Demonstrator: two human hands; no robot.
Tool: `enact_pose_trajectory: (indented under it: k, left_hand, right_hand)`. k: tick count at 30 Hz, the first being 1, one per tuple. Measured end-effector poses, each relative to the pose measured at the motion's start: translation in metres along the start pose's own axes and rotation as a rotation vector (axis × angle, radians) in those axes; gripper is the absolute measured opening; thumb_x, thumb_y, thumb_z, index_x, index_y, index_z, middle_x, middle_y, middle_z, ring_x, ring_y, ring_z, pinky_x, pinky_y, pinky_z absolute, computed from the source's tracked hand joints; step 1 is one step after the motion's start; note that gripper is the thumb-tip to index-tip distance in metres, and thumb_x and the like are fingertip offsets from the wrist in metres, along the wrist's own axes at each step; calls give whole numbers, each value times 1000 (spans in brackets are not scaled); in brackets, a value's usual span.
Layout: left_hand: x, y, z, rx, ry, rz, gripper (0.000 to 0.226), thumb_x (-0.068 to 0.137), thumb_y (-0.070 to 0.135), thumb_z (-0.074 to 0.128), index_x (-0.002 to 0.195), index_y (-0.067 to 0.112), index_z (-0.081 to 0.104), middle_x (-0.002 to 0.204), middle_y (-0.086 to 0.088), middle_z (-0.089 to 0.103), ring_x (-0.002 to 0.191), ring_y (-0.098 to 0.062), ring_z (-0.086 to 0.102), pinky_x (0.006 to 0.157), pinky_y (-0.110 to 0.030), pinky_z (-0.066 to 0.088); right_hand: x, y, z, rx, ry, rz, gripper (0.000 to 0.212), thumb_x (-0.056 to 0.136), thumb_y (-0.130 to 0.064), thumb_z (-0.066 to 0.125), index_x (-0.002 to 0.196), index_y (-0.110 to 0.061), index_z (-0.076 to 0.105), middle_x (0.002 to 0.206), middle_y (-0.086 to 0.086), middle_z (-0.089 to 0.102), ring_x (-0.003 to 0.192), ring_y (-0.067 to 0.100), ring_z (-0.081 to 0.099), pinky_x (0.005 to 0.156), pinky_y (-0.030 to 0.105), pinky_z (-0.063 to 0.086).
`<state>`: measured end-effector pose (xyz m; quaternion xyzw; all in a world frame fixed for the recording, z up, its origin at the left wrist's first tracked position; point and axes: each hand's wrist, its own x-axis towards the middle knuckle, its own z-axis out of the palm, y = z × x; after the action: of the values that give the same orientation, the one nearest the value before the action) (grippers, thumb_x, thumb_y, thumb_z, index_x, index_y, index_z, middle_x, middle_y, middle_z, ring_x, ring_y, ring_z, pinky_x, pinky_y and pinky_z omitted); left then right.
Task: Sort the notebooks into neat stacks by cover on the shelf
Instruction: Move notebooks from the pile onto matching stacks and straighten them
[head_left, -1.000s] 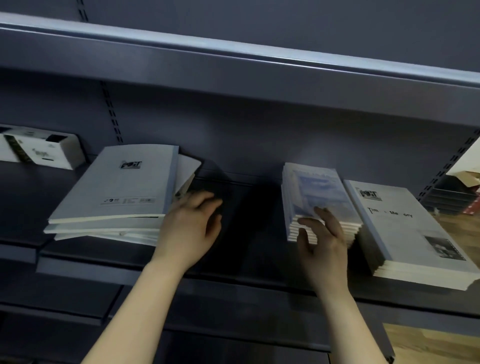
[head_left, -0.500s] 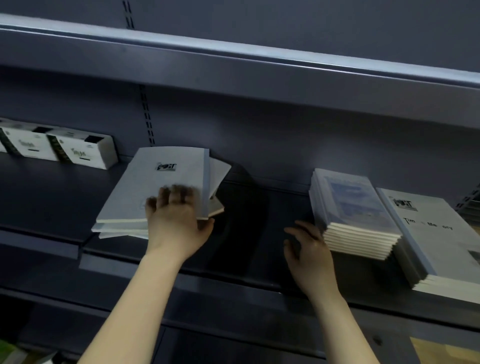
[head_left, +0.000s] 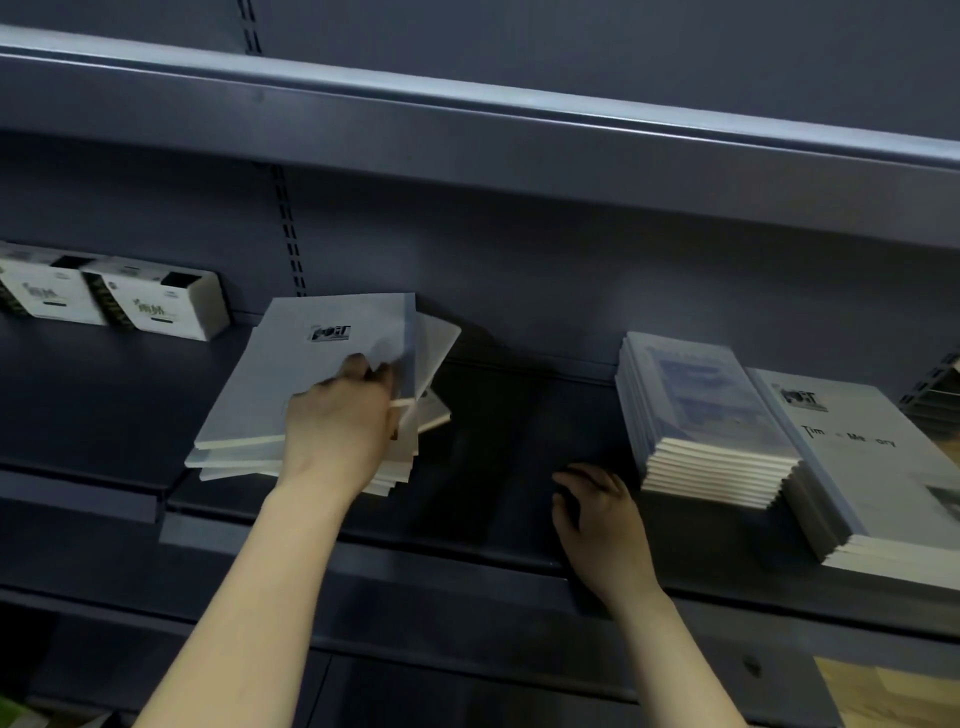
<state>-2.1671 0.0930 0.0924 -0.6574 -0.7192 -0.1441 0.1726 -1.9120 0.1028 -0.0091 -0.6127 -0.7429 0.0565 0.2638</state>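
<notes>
Dark shelf (head_left: 493, 525): left hand (head_left: 340, 423) grips the messy notebook pile (head_left: 291, 384); right hand (head_left: 602, 525) rests loosely curled, empty, on bare shelf beside the blue-cover stack (head_left: 706, 415).

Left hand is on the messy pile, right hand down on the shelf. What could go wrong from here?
The left hand grips the top of the fanned messy pile; lifting may drag the skewed lower notebooks off the shelf lip. The right hand lies close beside the blue-cover stack, so a careless sweep could knock it askew.

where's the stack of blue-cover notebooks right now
In the head view it sits right of centre on the shelf, against the left side of the white-cover stack, just beyond the right hand: blue-cover stack.
</notes>
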Motion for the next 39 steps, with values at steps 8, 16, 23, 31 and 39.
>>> enact_pose_trajectory:
  k: [8, 16, 23, 31, 39]
  left_hand:
    - [-13, 15, -33, -373, 503, 116, 32, 97, 29, 44, 105, 7, 66, 92, -10, 66, 60, -33, 62, 44, -33, 46]
    - [-19, 51, -48, -837, 901, 83, 16, 95, 10, 52, 88, -2, 60, 80, 6, 48, 72, 2, 42, 69, -5, 36]
    - [-29, 107, -40, -1612, 793, -315, 16, 97, 25, 49, 84, 31, 56, 76, 16, 66, 77, 1, 62, 65, -15, 49]
    - [-36, 132, -16, -1747, 706, -338, 21, 98, 27, 48, 96, 45, 58, 96, 19, 68, 94, -4, 65, 75, -16, 51]
    - [-45, 149, 2, -1682, 534, -208, 22, 91, 29, 59, 106, 45, 54, 104, 19, 66, 102, -8, 63, 84, -19, 51]
  right_hand:
    - [0, 3, 3, -2, -24, -6, 33, 94, -22, 54, 125, -17, 63, 131, 1, 58, 125, 21, 47, 107, 32, 36]
    - [3, 7, -9, 63, -177, -17, 40, 96, -32, 52, 134, -20, 56, 141, -1, 49, 132, 17, 39, 110, 25, 29]
    - [-1, -21, -42, 1019, -312, 139, 41, 85, -48, 64, 123, -39, 54, 119, -24, 65, 113, -4, 59, 84, 10, 48]
    - [0, -14, -39, 1407, -150, 277, 46, 78, -41, 70, 120, -33, 56, 121, -5, 67, 110, 18, 65, 76, 39, 57]
    - [6, 23, -70, 1311, 30, 183, 38, 84, -12, 62, 117, -32, 61, 116, 3, 70, 107, 22, 67, 86, 38, 55]
